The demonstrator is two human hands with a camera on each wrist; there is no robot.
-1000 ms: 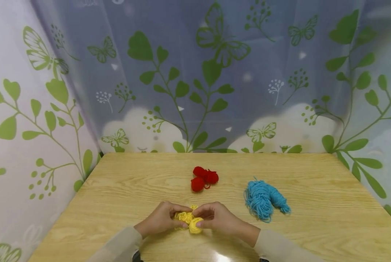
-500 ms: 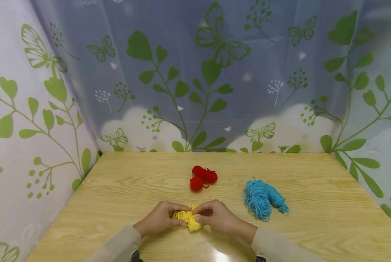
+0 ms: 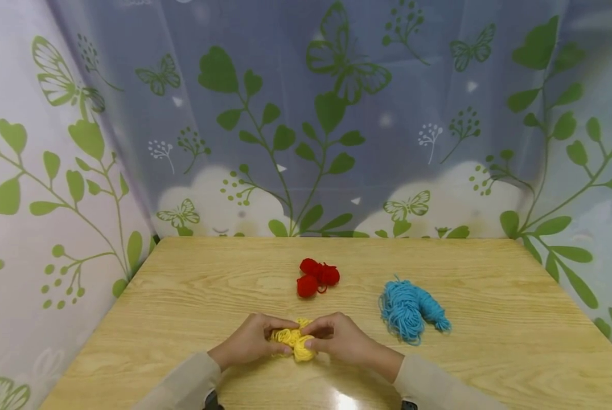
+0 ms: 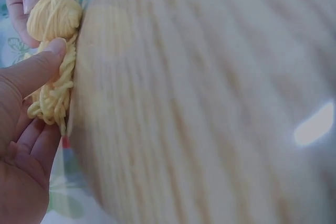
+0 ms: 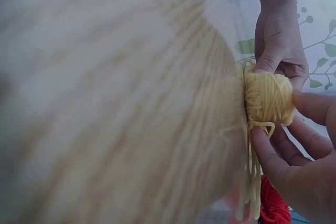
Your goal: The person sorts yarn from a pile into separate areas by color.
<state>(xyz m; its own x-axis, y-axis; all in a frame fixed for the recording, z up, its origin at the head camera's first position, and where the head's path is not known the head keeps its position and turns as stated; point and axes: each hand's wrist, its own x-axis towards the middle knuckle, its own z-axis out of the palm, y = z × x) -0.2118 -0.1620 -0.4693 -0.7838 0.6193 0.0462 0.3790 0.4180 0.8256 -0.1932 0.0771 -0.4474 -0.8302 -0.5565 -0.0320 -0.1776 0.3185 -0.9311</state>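
Observation:
Yellow yarn lies on the table between both hands, made up of a small wound ball (image 3: 304,349) and a looser, loopy part (image 4: 52,98). My left hand (image 3: 250,343) grips the loopy part, thumb on the near side and fingers behind it. From the right, my right hand (image 3: 343,343) holds the yellow ball between thumb and fingers. Loose strands (image 5: 252,182) trail past the right fingers in the right wrist view. The two index fingers nearly meet over the yarn in the head view, covering part of it.
Behind the hands sits a cluster of red yarn balls (image 3: 307,286). A larger blue yarn bundle (image 3: 403,310) lies to the right on the wooden table (image 3: 208,273). Patterned curtains (image 3: 285,142) close off the back and both sides.
The yellow ball has turned and shifted slightly left, closer against the loopy yarn. Both hands stay almost in place. The red and blue yarn have not been moved.

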